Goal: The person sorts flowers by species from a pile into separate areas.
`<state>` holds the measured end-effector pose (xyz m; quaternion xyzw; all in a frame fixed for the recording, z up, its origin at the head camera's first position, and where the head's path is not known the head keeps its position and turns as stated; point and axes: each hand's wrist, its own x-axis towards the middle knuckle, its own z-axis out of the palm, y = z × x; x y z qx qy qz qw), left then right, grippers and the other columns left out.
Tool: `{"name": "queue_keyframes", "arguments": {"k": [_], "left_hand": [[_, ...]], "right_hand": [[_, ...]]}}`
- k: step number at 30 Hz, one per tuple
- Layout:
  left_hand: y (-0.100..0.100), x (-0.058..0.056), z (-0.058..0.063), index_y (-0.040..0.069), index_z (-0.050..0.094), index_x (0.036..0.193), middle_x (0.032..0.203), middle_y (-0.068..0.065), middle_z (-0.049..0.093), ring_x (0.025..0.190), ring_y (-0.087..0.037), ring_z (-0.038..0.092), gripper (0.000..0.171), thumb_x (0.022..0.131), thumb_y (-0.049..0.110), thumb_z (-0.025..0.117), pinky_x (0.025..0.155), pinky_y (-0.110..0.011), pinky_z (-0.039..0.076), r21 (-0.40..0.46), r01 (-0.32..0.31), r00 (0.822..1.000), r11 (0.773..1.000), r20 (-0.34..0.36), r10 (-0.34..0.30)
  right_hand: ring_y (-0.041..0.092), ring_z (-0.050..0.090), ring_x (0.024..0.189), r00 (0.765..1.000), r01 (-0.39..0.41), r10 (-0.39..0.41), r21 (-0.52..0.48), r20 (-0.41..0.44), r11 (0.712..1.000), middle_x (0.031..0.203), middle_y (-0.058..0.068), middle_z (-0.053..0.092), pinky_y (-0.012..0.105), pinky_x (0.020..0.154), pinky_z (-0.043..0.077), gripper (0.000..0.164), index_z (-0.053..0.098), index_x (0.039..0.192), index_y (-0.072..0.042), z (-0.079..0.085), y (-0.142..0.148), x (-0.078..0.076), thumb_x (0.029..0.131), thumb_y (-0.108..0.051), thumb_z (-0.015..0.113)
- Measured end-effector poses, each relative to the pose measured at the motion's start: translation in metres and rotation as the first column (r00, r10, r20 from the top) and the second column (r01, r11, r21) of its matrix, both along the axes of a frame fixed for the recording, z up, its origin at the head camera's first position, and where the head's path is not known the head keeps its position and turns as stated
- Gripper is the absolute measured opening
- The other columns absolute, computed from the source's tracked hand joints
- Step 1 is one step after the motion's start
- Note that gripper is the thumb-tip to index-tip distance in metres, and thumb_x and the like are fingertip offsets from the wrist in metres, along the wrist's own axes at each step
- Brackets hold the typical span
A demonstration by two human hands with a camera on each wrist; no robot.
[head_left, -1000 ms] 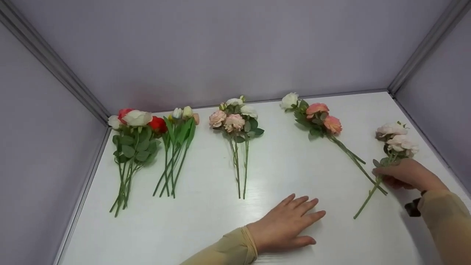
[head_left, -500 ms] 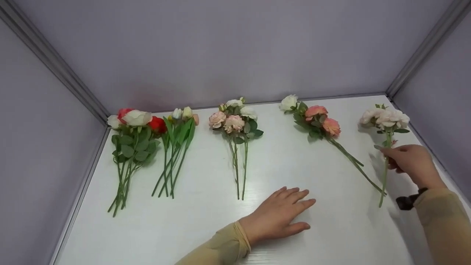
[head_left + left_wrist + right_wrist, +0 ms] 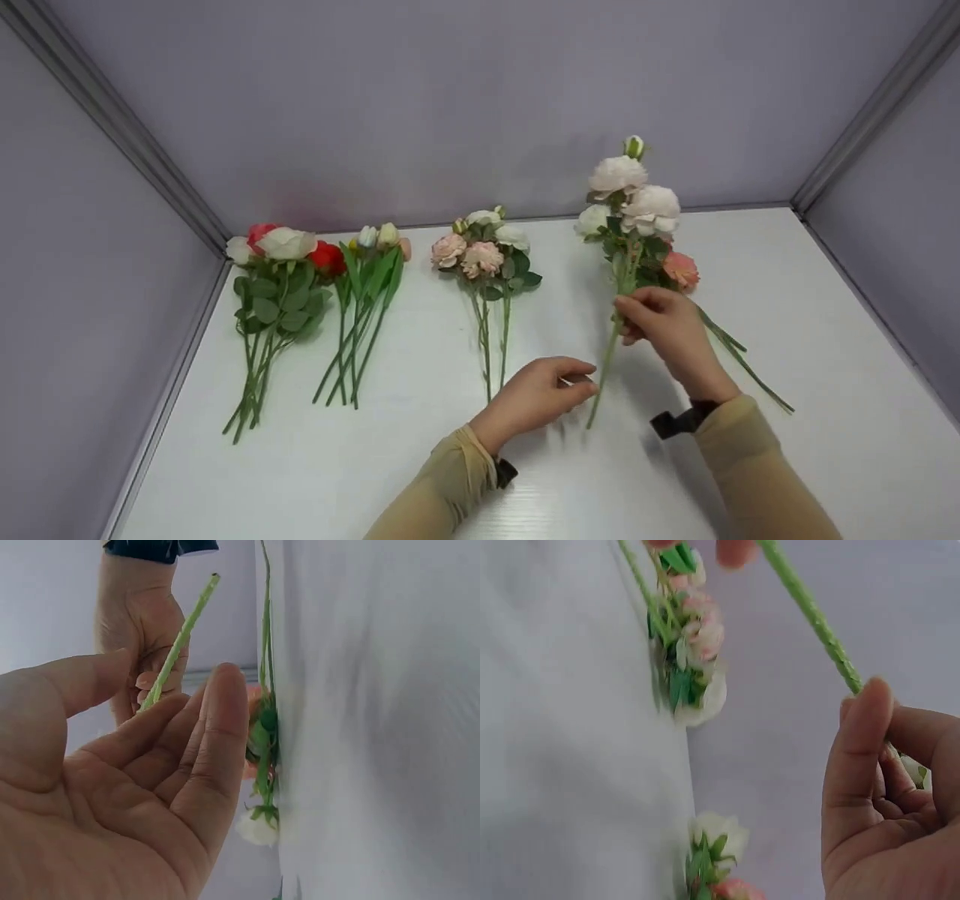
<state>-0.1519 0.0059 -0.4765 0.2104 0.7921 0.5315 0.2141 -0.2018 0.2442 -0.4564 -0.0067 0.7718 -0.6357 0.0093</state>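
My right hand [image 3: 679, 337] pinches the green stem of a pale pink peony spray [image 3: 651, 210], held up off the table with its two blooms and a bud toward the back wall. In the right wrist view, thumb and fingertips close on the stem [image 3: 810, 615]. The lower stem slants down toward my left hand [image 3: 534, 397], whose fingers are loosely bent, thumb apart, with nothing between them. In the left wrist view the stem's cut end [image 3: 213, 579] shows beyond those fingers. Behind the raised spray lie coral flowers [image 3: 681, 270] and a white flower [image 3: 592, 220], partly hidden.
On the white table [image 3: 300, 480], a row of flowers lies along the back: red and white roses [image 3: 283, 244] at left, tulips [image 3: 367, 262] beside them, then pink and white peonies [image 3: 481, 259]. Grey panels [image 3: 480, 97] enclose the back and sides.
My right hand has lifted the pale pink peony spray from the table's right side and carried it left, over the coral flowers. My left hand has risen from the table, fingers bending toward the stem.
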Motion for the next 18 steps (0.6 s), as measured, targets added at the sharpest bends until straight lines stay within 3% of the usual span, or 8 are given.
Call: {"name": "queue_keyframes", "arguments": {"k": [3, 7, 12, 18], "left_hand": [[-0.008, -0.006, -0.004, 0.006, 0.068, 0.132, 0.103, 0.003, 0.073, 0.086, -0.015, 0.071, 0.038, 0.100, 0.026, 0.069, 0.073, -0.030, 0.059, 0.069, -0.031, 0.995, 0.997, 0.094, 0.025], [-0.016, -0.008, -0.009, 0.000, 0.070, 0.123, 0.091, 0.000, 0.073, 0.081, -0.018, 0.072, 0.030, 0.097, 0.016, 0.071, 0.071, -0.033, 0.060, 0.114, -0.056, 0.987, 0.992, 0.155, 0.038], [-0.019, -0.006, -0.012, -0.002, 0.072, 0.111, 0.084, -0.003, 0.073, 0.074, -0.017, 0.070, 0.020, 0.095, 0.011, 0.073, 0.070, -0.036, 0.060, 0.128, -0.069, 0.982, 0.989, 0.185, 0.044], [-0.021, -0.007, -0.009, -0.001, 0.073, 0.109, 0.087, -0.008, 0.074, 0.073, -0.017, 0.071, 0.018, 0.096, 0.011, 0.071, 0.069, -0.033, 0.060, 0.148, -0.060, 0.981, 0.987, 0.193, 0.031]], "right_hand": [[0.023, 0.067, 0.072, 0.999, -0.051, 0.051, -0.013, -0.011, 0.999, 0.089, 0.019, 0.068, 0.037, 0.069, 0.061, 0.043, 0.071, 0.108, 0.005, -0.003, -0.022, -0.002, 0.094, -0.036, 0.077], [0.023, 0.068, 0.072, 0.996, -0.091, 0.091, -0.027, 0.013, 0.995, 0.089, 0.019, 0.068, 0.037, 0.070, 0.061, 0.041, 0.072, 0.108, 0.003, -0.007, -0.039, -0.001, 0.094, -0.035, 0.077], [0.026, 0.066, 0.073, 0.994, -0.106, 0.108, -0.043, 0.034, 0.993, 0.086, 0.018, 0.068, 0.036, 0.067, 0.060, 0.039, 0.072, 0.106, 0.002, -0.011, -0.050, 0.001, 0.093, -0.034, 0.078], [0.031, 0.066, 0.075, 0.993, -0.113, 0.114, -0.059, 0.006, 0.992, 0.086, 0.018, 0.069, 0.036, 0.066, 0.059, 0.036, 0.073, 0.106, 0.001, -0.010, -0.056, 0.000, 0.094, -0.033, 0.077]]}}
